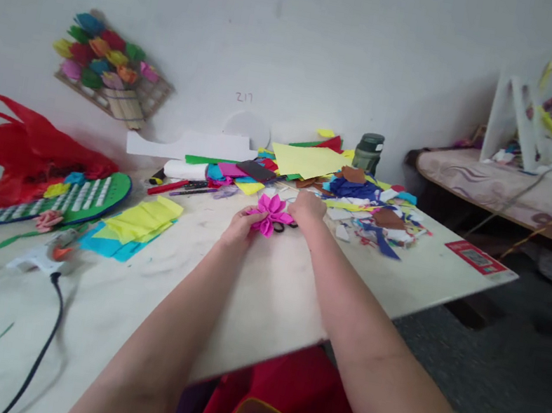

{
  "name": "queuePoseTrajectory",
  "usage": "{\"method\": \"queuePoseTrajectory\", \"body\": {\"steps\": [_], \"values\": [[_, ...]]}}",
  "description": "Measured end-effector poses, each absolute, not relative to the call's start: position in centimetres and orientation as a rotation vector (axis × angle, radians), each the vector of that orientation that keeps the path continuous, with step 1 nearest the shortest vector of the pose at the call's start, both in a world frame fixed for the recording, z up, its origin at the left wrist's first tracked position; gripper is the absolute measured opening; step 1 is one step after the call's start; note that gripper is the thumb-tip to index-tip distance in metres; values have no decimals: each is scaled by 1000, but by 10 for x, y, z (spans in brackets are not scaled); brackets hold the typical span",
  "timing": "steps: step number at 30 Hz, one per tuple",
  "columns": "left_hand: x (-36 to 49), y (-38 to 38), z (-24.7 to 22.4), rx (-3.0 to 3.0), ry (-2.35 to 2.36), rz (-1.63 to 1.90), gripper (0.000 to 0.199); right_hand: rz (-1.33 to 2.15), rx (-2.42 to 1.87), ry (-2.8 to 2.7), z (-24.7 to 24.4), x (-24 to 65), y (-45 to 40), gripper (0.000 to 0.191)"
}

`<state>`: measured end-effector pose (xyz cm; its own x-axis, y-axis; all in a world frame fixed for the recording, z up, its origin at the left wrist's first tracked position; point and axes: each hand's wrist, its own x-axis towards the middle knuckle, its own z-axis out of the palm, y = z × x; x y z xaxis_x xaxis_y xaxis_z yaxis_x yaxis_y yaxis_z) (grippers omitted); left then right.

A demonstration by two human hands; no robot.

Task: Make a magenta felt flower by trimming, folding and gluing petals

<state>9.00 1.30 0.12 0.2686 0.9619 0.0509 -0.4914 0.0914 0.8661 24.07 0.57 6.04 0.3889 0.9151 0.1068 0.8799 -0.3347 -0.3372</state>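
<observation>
My left hand (pixel 240 226) is closed on a magenta flower (pixel 270 215) with pointed folded petals, gripping it at its left edge above the white table (pixel 272 291). Black scissor handles (pixel 279 227) show just right of the flower, partly covered. My right hand (pixel 308 206) is curled beside them, at the near edge of the paper scraps; its fingertips are hidden, so what it grips cannot be made out. Beyond the hands lie a yellow sheet (pixel 310 161), a black piece (pixel 256 171) and dark blue crumpled material (pixel 354 189).
Yellow sheets (pixel 142 220) lie over blue ones at the left. A white glue gun (pixel 45 258) with a black cable is nearer. A red plastic bag (pixel 34 150), a green-and-white woven piece (pixel 90 195), pens (pixel 188 187) and a dark green bottle (pixel 368 153) stand or lie about.
</observation>
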Motion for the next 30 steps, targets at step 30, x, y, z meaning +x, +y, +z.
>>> {"method": "queuePoseTrajectory", "body": {"steps": [30], "values": [[59, 16, 14, 975, 861, 1223, 34, 94, -1949, -1907, 77, 252, -10, 24]]}}
